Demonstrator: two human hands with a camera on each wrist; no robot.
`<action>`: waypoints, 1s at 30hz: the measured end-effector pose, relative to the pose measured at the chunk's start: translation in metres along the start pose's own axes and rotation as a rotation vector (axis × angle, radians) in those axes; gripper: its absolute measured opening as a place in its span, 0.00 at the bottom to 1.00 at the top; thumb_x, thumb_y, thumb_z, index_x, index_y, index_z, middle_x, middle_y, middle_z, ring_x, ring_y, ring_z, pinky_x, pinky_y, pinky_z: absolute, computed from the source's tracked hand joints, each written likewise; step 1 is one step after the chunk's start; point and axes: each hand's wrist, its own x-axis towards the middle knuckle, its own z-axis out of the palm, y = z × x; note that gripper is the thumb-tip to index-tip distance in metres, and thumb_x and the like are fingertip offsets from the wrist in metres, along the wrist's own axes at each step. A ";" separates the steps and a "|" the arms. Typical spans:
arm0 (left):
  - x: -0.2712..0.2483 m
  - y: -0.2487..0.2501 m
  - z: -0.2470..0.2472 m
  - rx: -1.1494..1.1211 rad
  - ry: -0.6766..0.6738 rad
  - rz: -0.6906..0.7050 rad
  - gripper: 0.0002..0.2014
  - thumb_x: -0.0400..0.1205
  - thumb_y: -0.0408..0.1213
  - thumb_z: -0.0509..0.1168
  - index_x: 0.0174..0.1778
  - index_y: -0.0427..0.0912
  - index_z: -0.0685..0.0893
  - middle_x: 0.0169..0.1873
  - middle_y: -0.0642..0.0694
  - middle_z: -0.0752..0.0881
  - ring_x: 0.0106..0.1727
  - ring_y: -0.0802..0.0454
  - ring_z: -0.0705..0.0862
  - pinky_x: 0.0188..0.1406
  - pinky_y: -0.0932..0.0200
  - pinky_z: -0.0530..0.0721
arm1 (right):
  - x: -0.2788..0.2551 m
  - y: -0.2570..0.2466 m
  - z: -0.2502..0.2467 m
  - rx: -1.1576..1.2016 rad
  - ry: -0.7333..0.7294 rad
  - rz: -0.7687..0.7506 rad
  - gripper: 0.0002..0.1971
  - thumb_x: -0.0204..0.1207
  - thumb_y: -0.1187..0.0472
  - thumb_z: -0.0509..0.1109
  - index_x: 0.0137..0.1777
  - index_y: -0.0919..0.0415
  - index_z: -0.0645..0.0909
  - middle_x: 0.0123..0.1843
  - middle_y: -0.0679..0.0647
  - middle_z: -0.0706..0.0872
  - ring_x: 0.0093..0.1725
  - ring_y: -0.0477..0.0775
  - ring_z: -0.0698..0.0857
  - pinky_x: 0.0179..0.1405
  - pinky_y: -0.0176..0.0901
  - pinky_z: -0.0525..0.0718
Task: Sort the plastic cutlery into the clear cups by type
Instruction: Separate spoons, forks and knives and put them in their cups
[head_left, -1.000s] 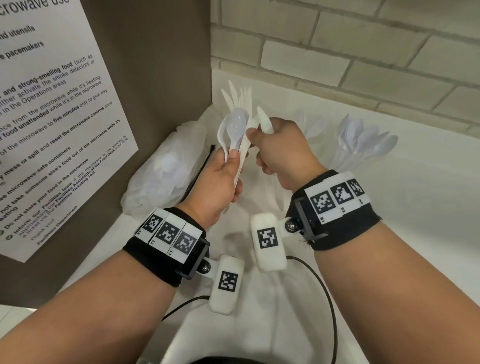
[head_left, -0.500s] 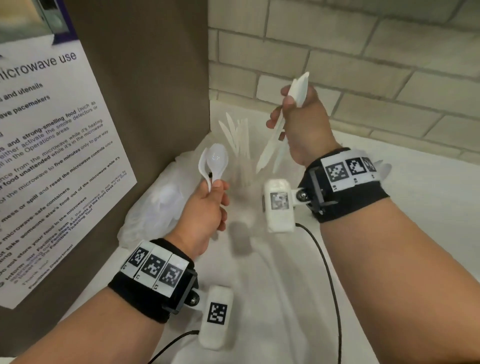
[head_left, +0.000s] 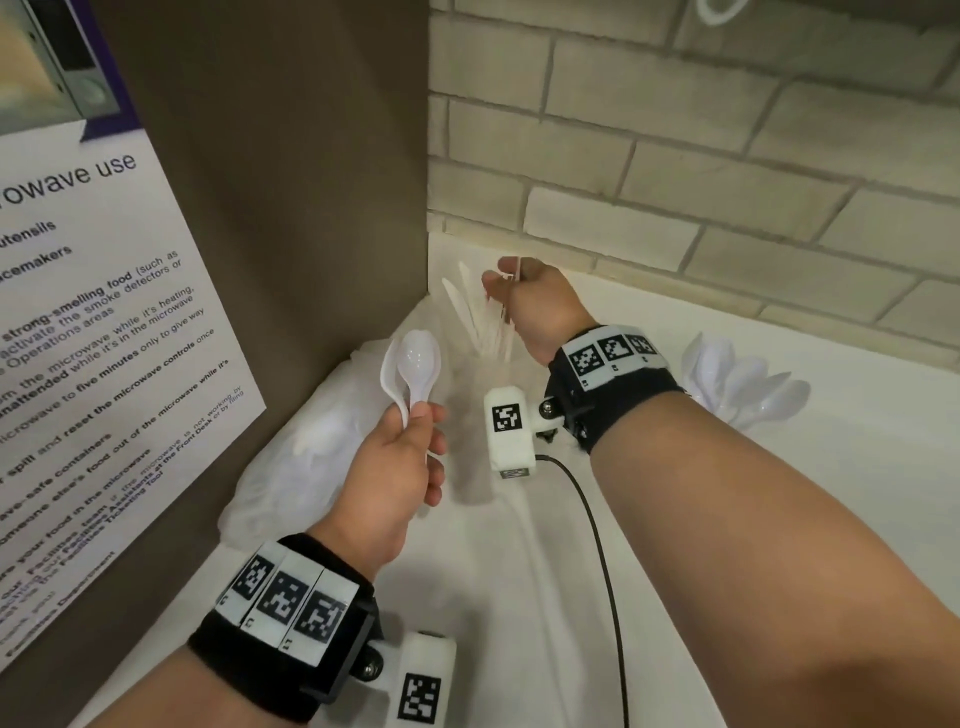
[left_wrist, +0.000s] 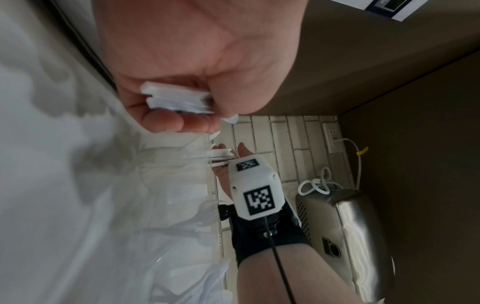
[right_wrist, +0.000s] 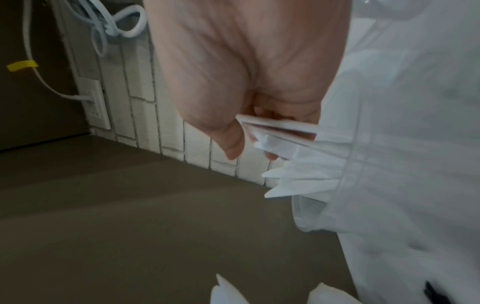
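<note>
My left hand (head_left: 415, 447) grips the handles of two white plastic spoons (head_left: 415, 364), bowls upward, in front of the brown panel. The left wrist view shows those handles (left_wrist: 176, 98) clamped in its curled fingers. My right hand (head_left: 506, 280) pinches a few white knives (right_wrist: 280, 131) at the mouth of the clear cup (right_wrist: 363, 164) in the corner. That cup holds several knives (head_left: 467, 312) fanned upward. A second clear cup, with several spoons (head_left: 743, 379) standing in it, is to the right behind my right wrist.
A crumpled clear plastic bag (head_left: 291, 467) with more cutlery lies against the brown panel (head_left: 291, 208) on the left. The brick wall (head_left: 675, 208) closes the back. A metal appliance (left_wrist: 345, 226) and a wall outlet (left_wrist: 332, 135) show in the left wrist view.
My right hand took the knives from the left hand's bundle, lifted them, then lowered them to the knife cup. The left hand has kept only the two spoons.
</note>
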 end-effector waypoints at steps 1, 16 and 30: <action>0.000 0.000 0.001 -0.002 -0.009 -0.004 0.14 0.89 0.46 0.54 0.52 0.44 0.81 0.35 0.46 0.77 0.26 0.51 0.71 0.25 0.56 0.72 | -0.001 0.000 -0.002 -0.018 -0.008 0.028 0.25 0.81 0.58 0.68 0.77 0.62 0.70 0.70 0.59 0.80 0.66 0.54 0.80 0.66 0.42 0.75; -0.008 0.010 0.017 0.114 -0.177 0.025 0.14 0.88 0.47 0.55 0.54 0.47 0.85 0.34 0.51 0.79 0.25 0.56 0.70 0.25 0.60 0.68 | -0.082 -0.006 -0.017 -0.397 -0.319 -0.325 0.18 0.77 0.60 0.73 0.66 0.50 0.82 0.57 0.39 0.84 0.51 0.30 0.80 0.52 0.17 0.74; -0.008 -0.010 0.030 0.277 -0.178 -0.036 0.13 0.88 0.44 0.54 0.52 0.47 0.84 0.36 0.50 0.78 0.27 0.54 0.70 0.24 0.61 0.68 | -0.093 -0.023 -0.082 -0.042 0.403 -0.646 0.11 0.77 0.68 0.68 0.44 0.48 0.80 0.41 0.45 0.86 0.44 0.45 0.84 0.53 0.48 0.85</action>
